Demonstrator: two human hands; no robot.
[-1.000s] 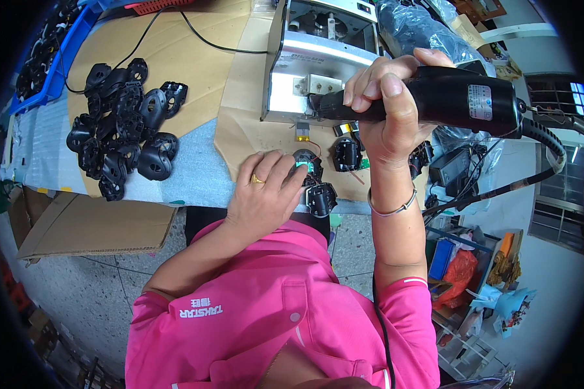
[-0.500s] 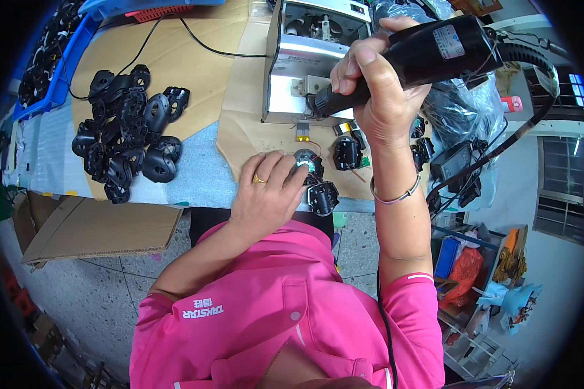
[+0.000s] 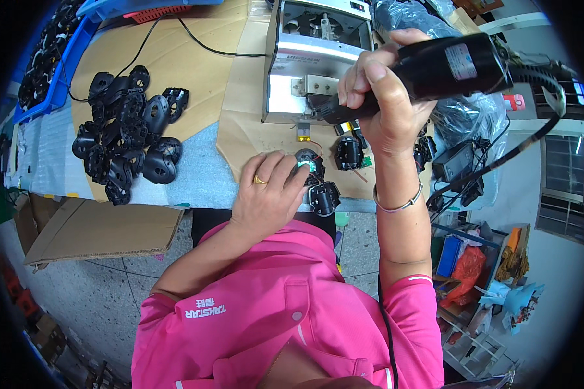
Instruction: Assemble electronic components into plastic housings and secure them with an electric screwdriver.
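head view: the black housing (image 3: 315,170) with a small green board (image 3: 307,166) lies near the bench's near edge, under the fingertips of my left hand (image 3: 266,191). a second black housing (image 3: 324,198) sits just beside it on the near side, and a silver-and-yellow battery (image 3: 304,132) lies on its far side, a red wire (image 3: 318,146) between. another black housing (image 3: 348,153) lies to the right; my right forearm (image 3: 403,240) hides part of the bench beyond that. at the far side stands a metal-cased machine (image 3: 289,97), a black power tool (image 3: 457,63) partly in front of it.

my left fingers are bent and close together, tips on the housing; i cannot tell whether the thumb pinches. my right hand (image 3: 386,97) wraps its fingers around the power tool; i cannot tell whether its narrow end touches the machine.

brown cardboard (image 3: 201,84) and a pale blue sheet (image 3: 201,175) cover the bench, with a pile of black shells (image 3: 131,126) on the left and a blue bin (image 3: 61,89) farther left. clear plastic (image 3: 470,113) lies at the right. below, a cardboard box (image 3: 107,233) stands over the speckled floor (image 3: 363,253).
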